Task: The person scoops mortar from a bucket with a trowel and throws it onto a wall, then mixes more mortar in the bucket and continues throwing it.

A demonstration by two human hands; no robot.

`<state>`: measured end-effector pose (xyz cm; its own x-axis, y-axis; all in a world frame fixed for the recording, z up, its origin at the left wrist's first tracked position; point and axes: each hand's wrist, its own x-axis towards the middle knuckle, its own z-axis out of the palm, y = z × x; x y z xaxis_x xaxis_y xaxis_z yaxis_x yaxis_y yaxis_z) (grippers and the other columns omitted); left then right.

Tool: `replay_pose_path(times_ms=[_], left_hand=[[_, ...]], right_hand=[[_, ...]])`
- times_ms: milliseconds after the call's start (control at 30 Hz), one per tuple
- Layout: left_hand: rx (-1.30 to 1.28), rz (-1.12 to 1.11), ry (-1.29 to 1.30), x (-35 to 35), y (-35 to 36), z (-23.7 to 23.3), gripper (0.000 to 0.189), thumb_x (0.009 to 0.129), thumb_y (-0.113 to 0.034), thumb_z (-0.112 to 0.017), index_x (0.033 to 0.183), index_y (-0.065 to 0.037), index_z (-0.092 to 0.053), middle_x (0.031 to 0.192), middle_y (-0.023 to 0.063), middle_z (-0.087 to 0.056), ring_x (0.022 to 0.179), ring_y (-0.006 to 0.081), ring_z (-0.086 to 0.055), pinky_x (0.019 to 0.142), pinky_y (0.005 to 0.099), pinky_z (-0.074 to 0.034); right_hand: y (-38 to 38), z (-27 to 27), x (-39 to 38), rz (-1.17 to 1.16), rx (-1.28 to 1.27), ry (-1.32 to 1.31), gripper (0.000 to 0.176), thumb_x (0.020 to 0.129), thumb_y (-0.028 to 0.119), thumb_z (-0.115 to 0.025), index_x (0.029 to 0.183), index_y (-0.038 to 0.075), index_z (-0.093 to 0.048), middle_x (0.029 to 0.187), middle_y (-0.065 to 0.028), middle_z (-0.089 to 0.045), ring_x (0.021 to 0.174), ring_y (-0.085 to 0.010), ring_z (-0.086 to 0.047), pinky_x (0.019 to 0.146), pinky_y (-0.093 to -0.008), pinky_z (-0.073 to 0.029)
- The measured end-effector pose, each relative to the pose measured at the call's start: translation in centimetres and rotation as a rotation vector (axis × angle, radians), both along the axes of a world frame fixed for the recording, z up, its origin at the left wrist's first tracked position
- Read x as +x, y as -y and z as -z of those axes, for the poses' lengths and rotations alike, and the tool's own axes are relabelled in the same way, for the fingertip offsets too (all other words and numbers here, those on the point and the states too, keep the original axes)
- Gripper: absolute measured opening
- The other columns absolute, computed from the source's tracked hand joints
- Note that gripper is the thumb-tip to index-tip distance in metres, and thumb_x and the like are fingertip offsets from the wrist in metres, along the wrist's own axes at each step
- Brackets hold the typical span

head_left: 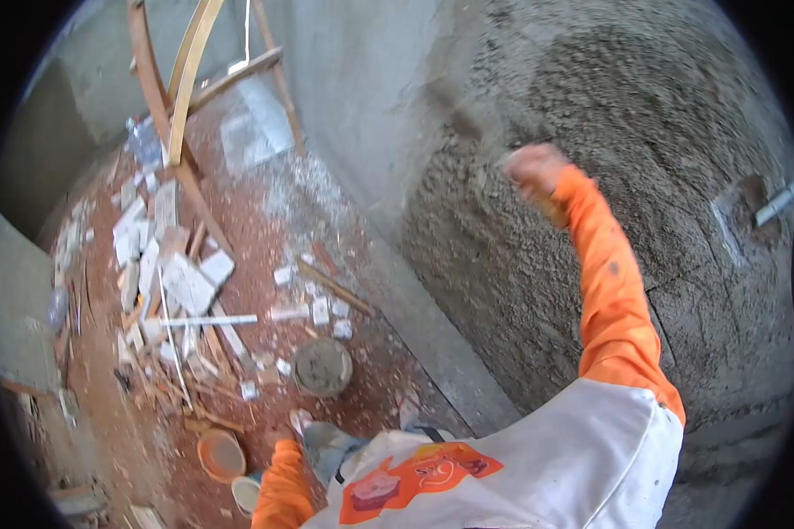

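My right hand (538, 167), in an orange sleeve, is raised in front of the wall (573, 97) coated with rough wet mortar. Its fingers are closed, and a dark, motion-smeared blade beyond them looks like a trowel (459, 116). Low at my left side is my left hand (280, 435), just past the orange cuff; its fingers are too small and blurred to read. Nearest to it are an orange bucket (221, 453) and a pale bucket (246, 494). A round bucket of grey mortar (322, 367) stands on the floor near my feet.
A heap of broken white blocks and wood scraps (185, 284) covers the floor to the left. Wooden frame pieces (185, 97) lean at the back left. A concrete ledge (441, 331) runs along the wall's foot. A pale pipe (778, 201) sticks out at the right.
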<state>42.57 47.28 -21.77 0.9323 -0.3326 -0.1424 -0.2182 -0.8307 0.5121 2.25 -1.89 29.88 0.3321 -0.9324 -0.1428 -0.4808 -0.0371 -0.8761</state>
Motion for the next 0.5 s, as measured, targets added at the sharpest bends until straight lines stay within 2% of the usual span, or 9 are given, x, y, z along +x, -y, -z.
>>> replay_pose_path(times_ms=[33,100,133,233,300,333,367,433,500], left_hand=[[0.012,0.007,0.013,-0.2,-0.4,-0.8,0.030,0.070,-0.019,-0.059,0.090,0.003,-0.059,0.082,0.0225,-0.060,0.077,0.0333,-0.058,0.073,0.0402,-0.044],[-0.092,-0.112,-0.282,-2.5,0.8,-7.9,0.040,0.072,-0.025,-0.059,0.098,0.005,-0.055,0.090,0.0223,-0.059,0.088,0.0315,-0.055,0.082,0.0387,-0.042],[-0.035,-0.125,-0.294,-2.9,-1.1,-6.2,0.040,0.072,-0.025,-0.059,0.098,0.005,-0.055,0.090,0.0223,-0.059,0.088,0.0315,-0.055,0.082,0.0387,-0.042],[-0.040,-0.264,-0.424,-2.4,-5.8,6.5,0.038,0.074,-0.026,-0.059,0.100,0.002,-0.055,0.097,0.0194,-0.058,0.090,0.0298,-0.055,0.080,0.0374,-0.043],[-0.300,-0.448,-0.641,-2.1,-8.6,16.0,0.038,0.080,-0.026,-0.054,0.108,-0.001,-0.053,0.101,0.0172,-0.058,0.091,0.0302,-0.056,0.080,0.0384,-0.044],[0.038,-0.044,-0.503,-3.4,-9.0,17.8,0.056,0.074,-0.030,-0.061,0.119,-0.002,-0.043,0.109,0.0164,-0.054,0.100,0.0273,-0.050,0.092,0.0397,-0.037],[0.328,-0.044,-0.495,-4.0,-7.4,14.5,0.043,0.077,-0.029,-0.058,0.111,-0.003,-0.050,0.110,0.0196,-0.053,0.102,0.0320,-0.051,0.087,0.0396,-0.040],[0.456,0.154,-0.580,-6.1,-3.1,7.3,0.068,0.074,-0.045,-0.054,0.126,-0.005,-0.036,0.132,0.0197,-0.032,0.125,0.0347,-0.027,0.101,0.0502,-0.020],[0.739,0.182,-0.481,-7.0,-2.7,6.3,0.070,0.075,-0.046,-0.050,0.129,-0.007,-0.032,0.135,0.0156,-0.030,0.127,0.0325,-0.023,0.100,0.0529,-0.020]], right_hand=[[1.9,-0.6,-1.9,0.353,-0.206,-0.031,0.014,0.076,0.018,-0.063,0.083,0.006,-0.059,0.064,-0.0011,-0.051,0.050,-0.0094,-0.047,0.046,-0.0231,-0.041],[0.9,-0.4,-5.9,0.548,-0.522,0.483,0.015,0.082,0.020,-0.057,0.084,0.006,-0.053,0.060,-0.0020,-0.049,0.047,-0.0106,-0.047,0.042,-0.0245,-0.042],[0.0,0.6,-7.1,0.370,-0.715,0.513,0.014,0.084,0.019,-0.054,0.083,0.005,-0.051,0.061,-0.0025,-0.049,0.048,-0.0118,-0.048,0.042,-0.0251,-0.043],[-3.4,6.7,-0.5,0.414,-0.472,0.568,0.013,0.086,0.018,-0.053,0.082,0.006,-0.051,0.063,-0.0035,-0.051,0.048,-0.0121,-0.049,0.043,-0.0253,-0.044],[-4.2,15.5,4.5,0.372,-0.175,0.463,0.012,0.085,0.018,-0.053,0.083,0.006,-0.051,0.063,-0.0037,-0.051,0.049,-0.0114,-0.049,0.044,-0.0250,-0.044],[-4.9,21.5,6.9,0.325,-0.013,0.400,0.011,0.085,0.017,-0.053,0.084,0.006,-0.052,0.063,-0.0036,-0.051,0.049,-0.0108,-0.049,0.045,-0.0246,-0.044],[-5.7,28.7,8.5,0.257,0.154,0.296,0.012,0.083,0.017,-0.054,0.085,0.006,-0.052,0.064,-0.0043,-0.052,0.051,-0.0129,-0.051,0.048,-0.0269,-0.045],[-8.4,45.6,11.1,0.058,0.357,-0.079,0.018,0.079,0.017,-0.055,0.091,0.004,-0.053,0.069,-0.0077,-0.055,0.062,-0.0196,-0.055,0.058,-0.0329,-0.048],[-13.0,59.7,14.2,-0.098,0.432,-0.340,0.023,0.077,0.017,-0.055,0.096,0.004,-0.052,0.074,-0.0103,-0.058,0.069,-0.0242,-0.059,0.065,-0.0366,-0.049]])
